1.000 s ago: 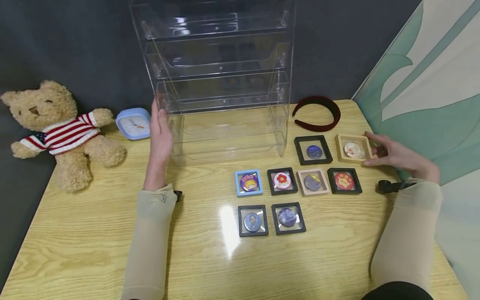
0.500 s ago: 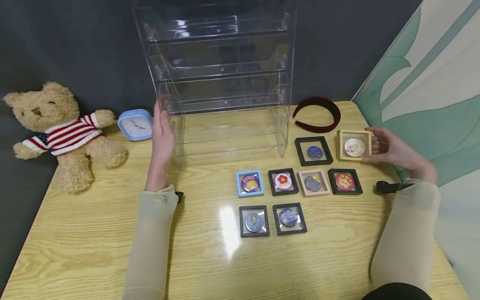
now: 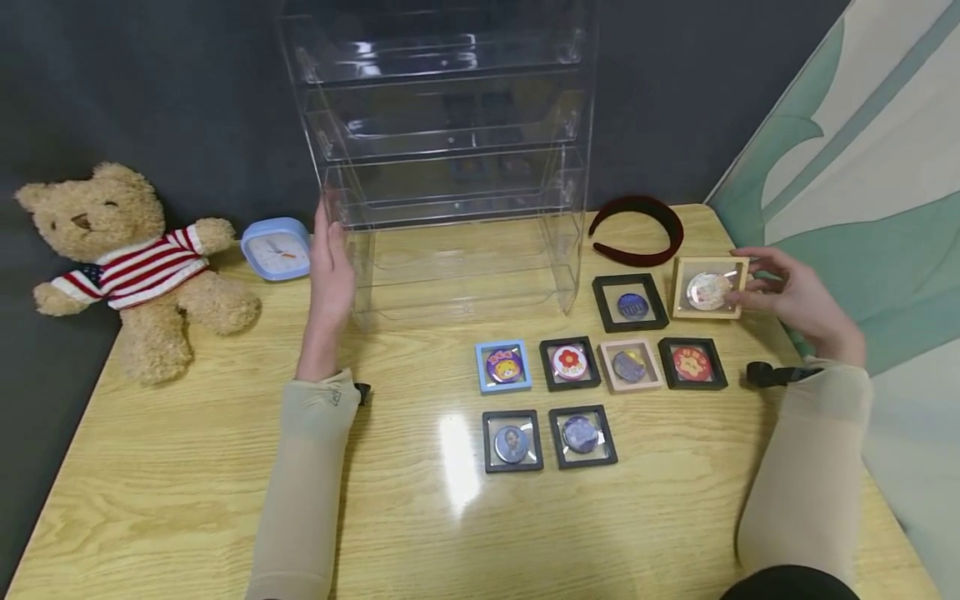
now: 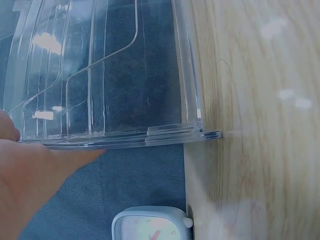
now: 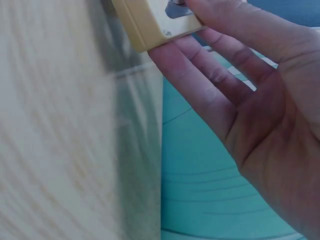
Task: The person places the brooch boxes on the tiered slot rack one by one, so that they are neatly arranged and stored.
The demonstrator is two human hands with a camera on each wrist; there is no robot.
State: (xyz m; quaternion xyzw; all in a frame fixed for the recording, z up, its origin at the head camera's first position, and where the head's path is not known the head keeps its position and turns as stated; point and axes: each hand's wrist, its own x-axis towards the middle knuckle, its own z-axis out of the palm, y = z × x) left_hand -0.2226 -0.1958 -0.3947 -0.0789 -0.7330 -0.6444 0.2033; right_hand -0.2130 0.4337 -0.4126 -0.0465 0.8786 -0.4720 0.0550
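Observation:
My right hand (image 3: 798, 300) pinches a pale yellow display frame (image 3: 678, 292) by its right side, thumb over the front and fingers behind. A round pale badge (image 3: 703, 292) sits inside it. The frame (image 5: 142, 25) leans back, its lower edge near the tabletop, in the right wrist view held at a corner. My left hand (image 3: 332, 279) lies with straight fingers along the left side of a clear acrylic tiered rack (image 3: 457, 221). The left wrist view shows the thumb (image 4: 7, 131) at the edge of the rack's side panel (image 4: 125, 137).
Several framed badges lie on the table, among them a blue frame (image 3: 482, 367), a pink frame (image 3: 609, 367) and a black frame (image 3: 600, 304). A dark red headband (image 3: 675, 233) lies behind. A blue clock (image 3: 277, 250) and teddy bear (image 3: 153, 275) stand at left. A patterned panel (image 3: 885, 233) borders the right.
My right hand has tilted the pale yellow frame up to face me, its thumb shifting onto the front. My left hand stays at the rack. The whole view has drifted slightly.

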